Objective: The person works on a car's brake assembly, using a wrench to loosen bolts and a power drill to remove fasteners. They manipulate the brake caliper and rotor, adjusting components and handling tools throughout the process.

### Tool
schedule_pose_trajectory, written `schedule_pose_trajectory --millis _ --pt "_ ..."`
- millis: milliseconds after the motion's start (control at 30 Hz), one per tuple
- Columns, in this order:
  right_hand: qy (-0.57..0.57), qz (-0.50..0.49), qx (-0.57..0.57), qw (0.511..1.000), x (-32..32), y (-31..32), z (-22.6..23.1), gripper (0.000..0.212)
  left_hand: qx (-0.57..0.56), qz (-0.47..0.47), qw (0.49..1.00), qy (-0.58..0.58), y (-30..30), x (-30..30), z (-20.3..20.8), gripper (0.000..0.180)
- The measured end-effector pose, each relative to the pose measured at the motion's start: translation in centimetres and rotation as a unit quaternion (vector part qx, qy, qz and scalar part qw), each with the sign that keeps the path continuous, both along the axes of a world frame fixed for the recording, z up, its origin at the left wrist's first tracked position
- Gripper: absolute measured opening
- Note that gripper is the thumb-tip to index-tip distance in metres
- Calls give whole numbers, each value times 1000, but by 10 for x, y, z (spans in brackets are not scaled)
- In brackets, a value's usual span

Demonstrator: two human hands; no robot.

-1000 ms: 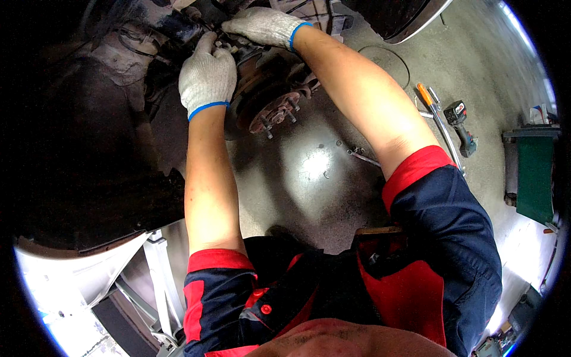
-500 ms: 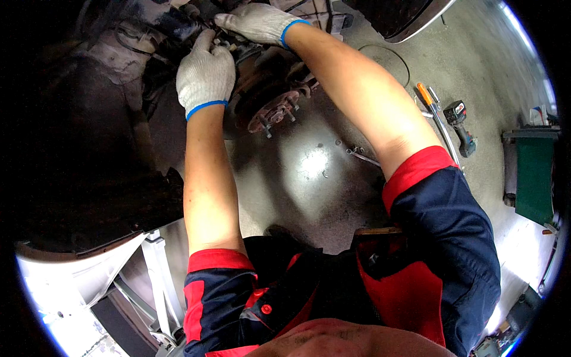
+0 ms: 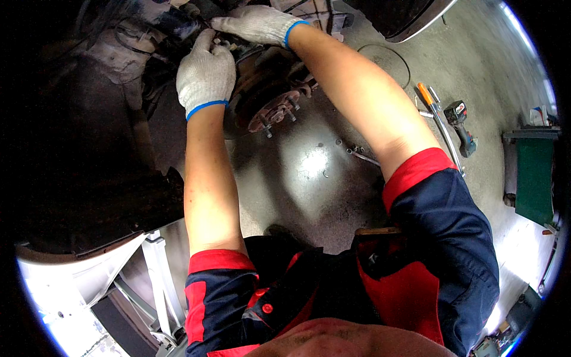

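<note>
Both my hands wear white knit gloves with blue cuffs and reach into the dark wheel well of a raised car. My left hand (image 3: 206,74) is closed among the suspension parts, its index finger pointing up and its thumb beside a small metal fitting. Just above and to the right, my right hand (image 3: 262,25) is also closed, fingertips close to the left index finger. Whatever either hand grips is hidden by the gloves and shadow. Below them, a rusty wheel hub (image 3: 275,112) with several studs sticks out toward me.
On the floor to the right lie an orange-handled long bar (image 3: 439,122), a cordless power tool (image 3: 461,128) and a thin black cable (image 3: 407,68). A wrench (image 3: 363,157) rests near my right elbow. A green-sided cart (image 3: 533,178) stands far right; a white metal stand (image 3: 157,273) is lower left.
My right hand has shifted slightly left and down toward the left index finger. My left hand stays almost still.
</note>
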State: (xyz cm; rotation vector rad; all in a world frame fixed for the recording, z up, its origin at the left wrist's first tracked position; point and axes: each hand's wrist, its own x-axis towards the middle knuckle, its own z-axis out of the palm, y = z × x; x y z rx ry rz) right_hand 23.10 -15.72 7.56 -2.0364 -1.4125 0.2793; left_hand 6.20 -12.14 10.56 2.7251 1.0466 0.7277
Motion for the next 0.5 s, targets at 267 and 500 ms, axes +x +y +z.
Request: schedule_pose_trajectory --millis 267,500 --pt "-12 16 37 999 22 2 -15 67 9 -9 1000 0 -9 14 0 43" --pt "-3 24 37 999 1 -6 -3 63 27 -7 1000 -5 0 6 -4 43"
